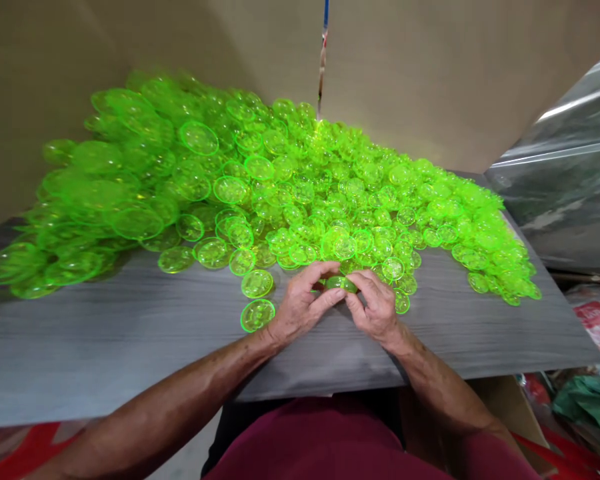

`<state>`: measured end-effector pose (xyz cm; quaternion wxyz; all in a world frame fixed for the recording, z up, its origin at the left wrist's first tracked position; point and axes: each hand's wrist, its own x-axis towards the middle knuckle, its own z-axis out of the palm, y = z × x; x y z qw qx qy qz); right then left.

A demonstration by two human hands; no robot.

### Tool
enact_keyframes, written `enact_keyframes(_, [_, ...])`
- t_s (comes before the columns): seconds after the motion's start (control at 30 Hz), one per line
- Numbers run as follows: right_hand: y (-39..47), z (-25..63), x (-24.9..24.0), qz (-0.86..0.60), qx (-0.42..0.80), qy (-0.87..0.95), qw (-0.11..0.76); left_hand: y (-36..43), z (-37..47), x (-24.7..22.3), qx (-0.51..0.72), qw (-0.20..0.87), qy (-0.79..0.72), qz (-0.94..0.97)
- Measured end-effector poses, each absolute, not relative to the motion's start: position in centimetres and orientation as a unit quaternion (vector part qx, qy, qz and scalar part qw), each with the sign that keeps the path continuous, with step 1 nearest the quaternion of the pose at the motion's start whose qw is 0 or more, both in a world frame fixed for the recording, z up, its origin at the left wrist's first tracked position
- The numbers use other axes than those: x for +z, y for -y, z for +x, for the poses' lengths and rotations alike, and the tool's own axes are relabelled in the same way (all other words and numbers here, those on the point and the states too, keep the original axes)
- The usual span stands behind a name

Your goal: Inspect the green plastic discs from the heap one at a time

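Note:
Between my two hands is a round, see-through neon-green plastic disc point(341, 285), tilted so that its edge faces me. My left hand point(307, 299) pinches its left side with the thumb and fingers. On the opposite side, my right hand point(375, 303) grips it in the same way. Just beyond my fingers lies a wide heap of similar green plastic discs point(300, 193). Two loose discs point(257, 315) rest on the table by my left wrist, and a few more lie next to my right hand. Fine detail on the held disc is partly covered by my fingers.
The heap spreads across the grey wood-grain table point(130, 353) and leans against a tan panel point(420, 73) behind it. Clear plastic wrapping point(570, 173) stands at the right. Below the table's right edge are a green bag point(587, 403) and a cardboard box point(500, 407).

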<state>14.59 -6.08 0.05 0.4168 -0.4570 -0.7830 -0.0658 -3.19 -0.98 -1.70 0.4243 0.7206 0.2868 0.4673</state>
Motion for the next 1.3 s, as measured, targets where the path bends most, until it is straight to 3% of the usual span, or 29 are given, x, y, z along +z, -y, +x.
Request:
enact_keyframes(0.23, [5.9,15.0,-0.4,-0.440,-0.114,0.800,0.391,0.7,-2.8,-3.5,0.423,0.577,-0.299,0.632])
enact_keyframes(0.53, [5.9,14.8,-0.7,-0.444,-0.077,0.791,0.414,0.0,-2.7,-2.4,0.426,0.732,-0.283,0.450])
enact_keyframes(0.83, [5.6,15.3,0.1,-0.423,0.020,0.791,0.442,-0.3,-2.9,-1.8,0.356,0.756,-0.313,0.452])
enact_keyframes(1.3, [6.1,16.6,1.0,-0.402,0.043,0.844,0.352,-0.4,-3.1,-1.7,0.278,0.781,-0.246,0.501])
